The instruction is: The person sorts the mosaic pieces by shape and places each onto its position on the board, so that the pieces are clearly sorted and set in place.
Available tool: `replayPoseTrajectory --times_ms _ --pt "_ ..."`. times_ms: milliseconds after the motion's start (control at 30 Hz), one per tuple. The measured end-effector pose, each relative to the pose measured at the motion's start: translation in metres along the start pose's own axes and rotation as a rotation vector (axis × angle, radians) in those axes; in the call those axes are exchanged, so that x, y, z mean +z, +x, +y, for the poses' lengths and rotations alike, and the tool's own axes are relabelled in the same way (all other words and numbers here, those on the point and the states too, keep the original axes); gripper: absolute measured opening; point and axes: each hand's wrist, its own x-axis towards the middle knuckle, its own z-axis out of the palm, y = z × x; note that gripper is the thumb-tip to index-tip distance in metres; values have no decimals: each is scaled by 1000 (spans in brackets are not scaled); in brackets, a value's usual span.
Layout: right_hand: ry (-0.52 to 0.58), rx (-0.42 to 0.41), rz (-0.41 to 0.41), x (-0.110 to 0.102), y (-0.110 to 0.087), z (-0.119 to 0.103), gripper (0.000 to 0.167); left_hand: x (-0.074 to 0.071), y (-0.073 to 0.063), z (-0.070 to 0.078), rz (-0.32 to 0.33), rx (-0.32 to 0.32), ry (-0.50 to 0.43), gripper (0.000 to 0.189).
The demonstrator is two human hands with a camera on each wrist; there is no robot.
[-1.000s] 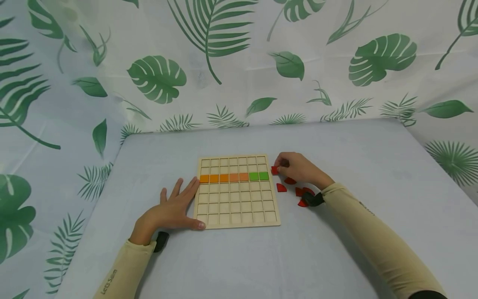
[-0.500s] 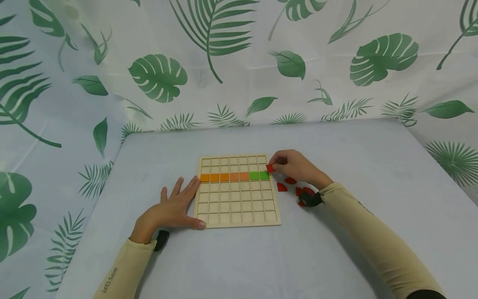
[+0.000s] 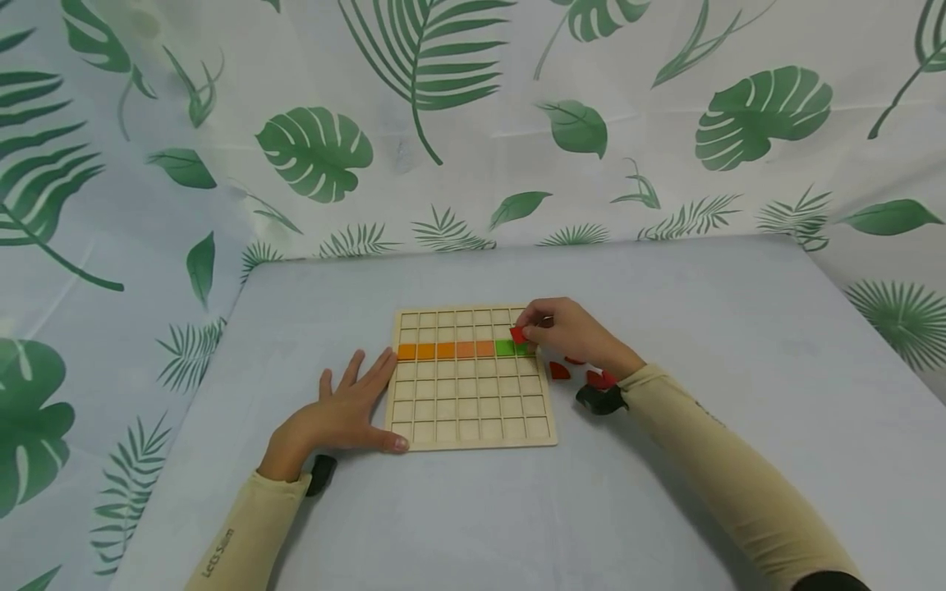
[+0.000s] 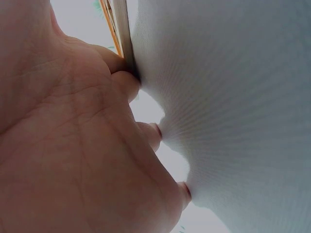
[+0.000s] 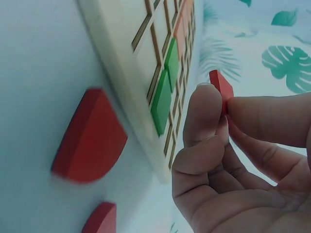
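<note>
A pale wooden grid board lies flat on the table. One row holds orange, salmon and green square tiles. My left hand rests at the board's left side with fingers spread, its index finger and thumb touching the edge. In the left wrist view the palm fills much of the frame, fingertips on the cloth. Over the board's right side, above the green tiles, my right hand pinches a small red piece between thumb and finger. The fingers partly cover its outline.
Several loose red quarter-round pieces lie right of the board, some partly hidden by the right hand and its black wrist camera. A pale cloth covers the table. A leaf-print curtain hangs behind.
My right hand has moved left with the red piece, from beside the board to over its right columns. The left hand stays put.
</note>
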Motion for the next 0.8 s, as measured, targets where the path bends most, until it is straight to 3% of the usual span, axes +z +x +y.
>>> replayPoseTrajectory --times_ms 400,800 --pt "29 -40 -31 12 6 -11 20 0 0 -1 5 7 1 136" --pt "31 -113 -63 31 18 -17 12 0 0 0 -1 5 1 136"
